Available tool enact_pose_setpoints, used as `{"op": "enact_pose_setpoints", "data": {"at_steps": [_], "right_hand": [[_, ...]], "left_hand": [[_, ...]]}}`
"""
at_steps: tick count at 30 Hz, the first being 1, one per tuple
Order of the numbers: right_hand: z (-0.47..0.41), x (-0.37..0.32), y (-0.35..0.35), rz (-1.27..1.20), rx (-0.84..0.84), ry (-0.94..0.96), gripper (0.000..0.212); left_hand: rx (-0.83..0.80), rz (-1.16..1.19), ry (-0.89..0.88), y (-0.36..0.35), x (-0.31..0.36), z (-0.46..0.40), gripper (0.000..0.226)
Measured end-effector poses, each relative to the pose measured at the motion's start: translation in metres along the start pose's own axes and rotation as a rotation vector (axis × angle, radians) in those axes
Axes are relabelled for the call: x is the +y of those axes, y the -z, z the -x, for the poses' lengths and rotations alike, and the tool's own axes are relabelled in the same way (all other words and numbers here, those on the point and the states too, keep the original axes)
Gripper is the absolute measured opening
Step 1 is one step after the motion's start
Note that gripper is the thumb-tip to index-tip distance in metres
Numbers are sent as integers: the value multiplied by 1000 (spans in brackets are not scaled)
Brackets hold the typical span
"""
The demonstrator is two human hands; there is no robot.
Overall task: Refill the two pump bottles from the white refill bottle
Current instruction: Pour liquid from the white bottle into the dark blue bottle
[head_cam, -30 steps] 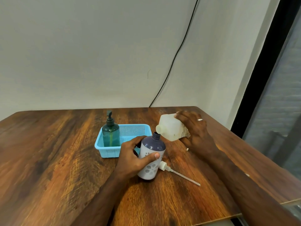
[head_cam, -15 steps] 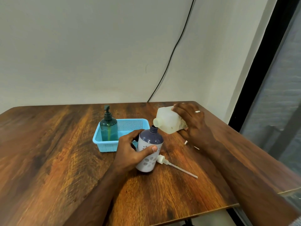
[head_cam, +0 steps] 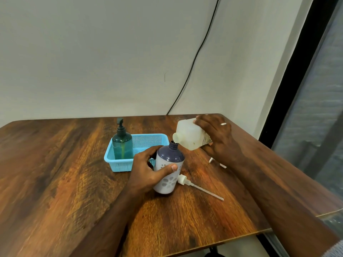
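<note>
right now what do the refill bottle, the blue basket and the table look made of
Refill bottle: translucent, milky plastic with a matte look.
Blue basket: moulded plastic, its walls a fine mesh of holes.
Table: wood or wood-look laminate with strong grain and a slight sheen; which one is unclear.

**Refill bottle tipped over the open purple bottle**

The left hand (head_cam: 146, 169) grips the purple-topped bottle (head_cam: 168, 169), which stands on the wooden table (head_cam: 55, 182) with its pump off. The right hand (head_cam: 217, 138) holds the white refill bottle (head_cam: 189, 136) tilted, its mouth just above the open neck. The removed pump (head_cam: 193, 184) lies beside the bottle. A green pump bottle (head_cam: 122, 145) stands in a blue basket (head_cam: 148, 140) behind.
</note>
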State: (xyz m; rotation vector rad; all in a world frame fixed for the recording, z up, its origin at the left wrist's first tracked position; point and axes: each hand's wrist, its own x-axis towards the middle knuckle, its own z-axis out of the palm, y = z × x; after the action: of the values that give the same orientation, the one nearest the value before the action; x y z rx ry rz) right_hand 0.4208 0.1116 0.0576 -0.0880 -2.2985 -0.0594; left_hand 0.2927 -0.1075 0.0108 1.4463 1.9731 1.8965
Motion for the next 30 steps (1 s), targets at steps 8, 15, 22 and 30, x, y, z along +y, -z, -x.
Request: {"op": "enact_pose_setpoints", "data": {"at_steps": [8, 15, 22, 30], "right_hand": [[-2, 0, 1, 18, 9, 28, 68], [-3, 1, 1, 29, -4, 28, 68], [-3, 1, 1, 40, -5, 35, 70], [-3, 4, 0, 50, -19, 36, 72]], "left_hand": [[4, 1, -11, 0, -1, -1, 49], [12, -17, -8, 1, -1, 0, 48], [13, -30, -18, 2, 0, -1, 47], [13, -36, -36, 2, 1, -1, 45]]}}
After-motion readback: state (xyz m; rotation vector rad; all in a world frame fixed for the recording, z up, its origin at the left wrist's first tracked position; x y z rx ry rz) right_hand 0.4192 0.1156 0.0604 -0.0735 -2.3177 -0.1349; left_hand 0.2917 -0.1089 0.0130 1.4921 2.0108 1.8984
